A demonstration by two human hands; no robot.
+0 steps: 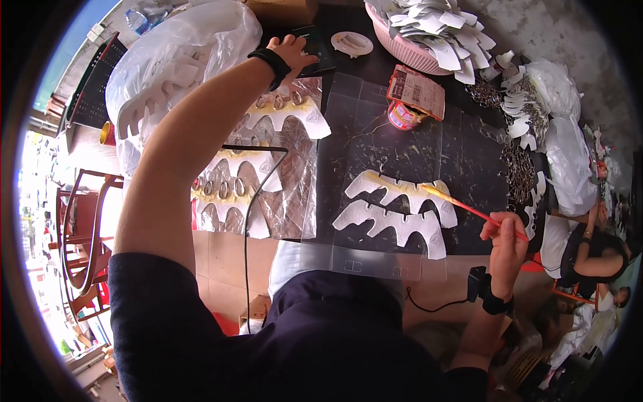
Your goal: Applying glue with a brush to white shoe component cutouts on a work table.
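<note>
- The red-handled brush point(473, 209) is gripped by the right hand point(507, 236).
- The left hand point(289, 57) is spread; any grasp cannot be told.
- Print is borne by the pink tin point(403, 117).

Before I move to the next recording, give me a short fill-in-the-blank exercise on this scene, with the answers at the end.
1. The right hand holds a thin brush with a ____ handle.
2. Of the two white scalloped cutouts lying side by side near the brush, its yellow tip is at the ____ one in the picture.
3. The basket heaped with white pieces is ____ in colour.
4. In the picture, the round white disc lies to the ____ of the left hand.

Missing words: red; upper; pink; right
</note>
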